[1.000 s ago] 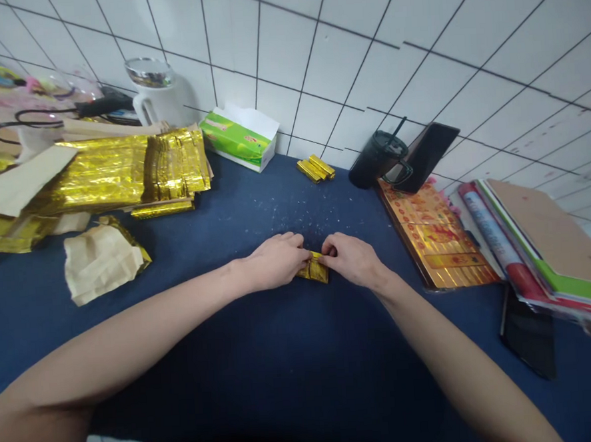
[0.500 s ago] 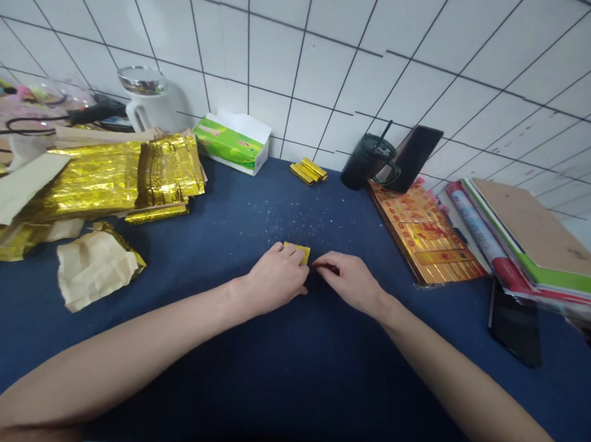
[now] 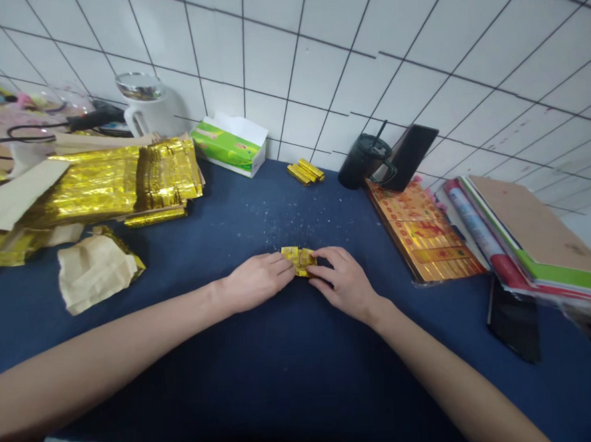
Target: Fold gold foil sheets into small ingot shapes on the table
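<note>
A small piece of folded gold foil paper (image 3: 300, 259) lies on the dark blue tabletop between my hands, with creases running across its face. My left hand (image 3: 263, 281) presses its closed fingertips on the left side of the paper. On the opposite side, my right hand (image 3: 343, 279) grips the right edge, thumb below and fingertips above. Farther back, a few rolled gold foil strips (image 3: 305, 172) rest side by side near the wall. A big stack of gold foil sheets (image 3: 102, 176) lies to the left, a crumpled foil-backed paper (image 3: 98, 270) in front of it.
At the back stand a green tissue pack (image 3: 228, 145), a white mug (image 3: 143, 107) and a black cup (image 3: 364, 160) with a straw, beside a propped dark phone or tablet (image 3: 412, 157). On the right are orange-gold printed papers (image 3: 426, 229), stacked folders (image 3: 541, 229) and a dark phone (image 3: 512, 321).
My left hand has slid left, uncovering more of the gold foil paper. My right hand has come onto the paper's right edge. The paper now shows wider and flatter.
</note>
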Tool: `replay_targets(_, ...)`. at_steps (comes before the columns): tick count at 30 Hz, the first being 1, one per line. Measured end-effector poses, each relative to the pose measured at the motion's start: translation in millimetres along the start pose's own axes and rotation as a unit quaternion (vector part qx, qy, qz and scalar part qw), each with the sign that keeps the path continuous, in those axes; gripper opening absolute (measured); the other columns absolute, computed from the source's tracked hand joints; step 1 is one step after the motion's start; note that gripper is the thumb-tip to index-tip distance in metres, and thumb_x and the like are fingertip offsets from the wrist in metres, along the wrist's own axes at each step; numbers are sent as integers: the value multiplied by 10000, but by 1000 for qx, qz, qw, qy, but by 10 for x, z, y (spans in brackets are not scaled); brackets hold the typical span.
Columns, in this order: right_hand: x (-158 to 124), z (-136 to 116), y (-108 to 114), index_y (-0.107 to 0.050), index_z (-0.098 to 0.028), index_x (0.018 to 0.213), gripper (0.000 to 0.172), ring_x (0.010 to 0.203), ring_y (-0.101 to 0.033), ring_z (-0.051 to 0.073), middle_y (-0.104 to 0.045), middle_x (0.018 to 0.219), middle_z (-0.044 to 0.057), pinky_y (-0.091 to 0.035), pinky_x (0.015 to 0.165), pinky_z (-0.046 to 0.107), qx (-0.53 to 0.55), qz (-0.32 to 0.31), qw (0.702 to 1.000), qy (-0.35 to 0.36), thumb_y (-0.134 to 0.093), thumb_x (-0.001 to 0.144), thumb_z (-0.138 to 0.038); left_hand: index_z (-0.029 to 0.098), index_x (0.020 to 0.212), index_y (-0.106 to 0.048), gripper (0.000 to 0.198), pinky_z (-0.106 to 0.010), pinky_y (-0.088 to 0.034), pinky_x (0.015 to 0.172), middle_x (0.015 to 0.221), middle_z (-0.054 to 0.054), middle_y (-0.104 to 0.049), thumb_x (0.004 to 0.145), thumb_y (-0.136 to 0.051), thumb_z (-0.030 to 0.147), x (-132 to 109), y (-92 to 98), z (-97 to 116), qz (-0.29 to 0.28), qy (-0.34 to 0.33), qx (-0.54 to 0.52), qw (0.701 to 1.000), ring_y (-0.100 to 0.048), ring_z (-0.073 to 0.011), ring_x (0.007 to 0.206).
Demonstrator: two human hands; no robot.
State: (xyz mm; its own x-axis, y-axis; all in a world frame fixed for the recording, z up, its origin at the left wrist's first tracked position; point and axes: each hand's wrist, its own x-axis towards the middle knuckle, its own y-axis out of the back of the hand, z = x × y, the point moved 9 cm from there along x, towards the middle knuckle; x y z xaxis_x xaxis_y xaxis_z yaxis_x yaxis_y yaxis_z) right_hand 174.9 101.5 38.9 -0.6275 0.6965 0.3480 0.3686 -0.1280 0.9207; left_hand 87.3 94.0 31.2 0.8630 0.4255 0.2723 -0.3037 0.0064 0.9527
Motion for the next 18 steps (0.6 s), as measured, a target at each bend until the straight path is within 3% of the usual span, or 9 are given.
replay_targets(8,-44,-221,-23,-612,-161,977,225,898,-556,204,-641,926,91,-468,815,409,10,-5,999,53,-444,834,-116,131,933,-573,250,-317,-457,790,924,-69,-594,835,-355,58,-42,-30,-94,9,61,24,998,-547,-170,845)
replay_targets(18,-100,-108,-13,-595,-151,990,254,808,-574,178,-658,853,80,-500,750,342,52,78,995,-24,-397,846,-82,141,889,-601,184,-295,-433,771,830,-54,-586,847,-424,112,23,15,-217,8,150,-73,986,-510,-163,797)
